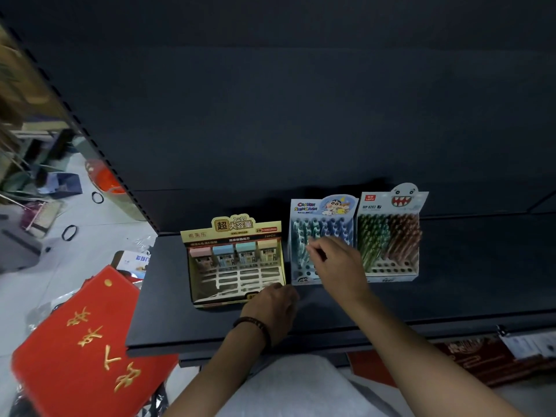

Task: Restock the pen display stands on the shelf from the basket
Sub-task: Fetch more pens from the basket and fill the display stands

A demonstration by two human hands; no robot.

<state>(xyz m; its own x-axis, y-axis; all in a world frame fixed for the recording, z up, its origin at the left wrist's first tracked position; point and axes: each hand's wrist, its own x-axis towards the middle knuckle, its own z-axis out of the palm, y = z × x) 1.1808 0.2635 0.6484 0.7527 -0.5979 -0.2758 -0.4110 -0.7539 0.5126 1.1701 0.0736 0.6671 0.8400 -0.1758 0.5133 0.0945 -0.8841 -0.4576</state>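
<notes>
Three display stands sit in a row on the dark shelf [168,314]. The middle one, a blue cartoon pen stand [319,224], holds several pens and has empty holes along its front. My right hand [338,263] hovers over it, pinching a thin pen [316,249] between thumb and fingers. My left hand [275,302] rests on the front right corner of the yellow lead-box stand [234,266], fingers curled over its edge. To the right stands a white monster-face pen stand [391,236] full of green and pink pens. No basket is in view.
A red mat with gold characters [81,347] lies on the floor at lower left. Clutter, black rings and an orange object [105,179] sit on the floor left of the shelf upright. Red packaging [481,359] lies under the shelf at right. The shelf's right part is bare.
</notes>
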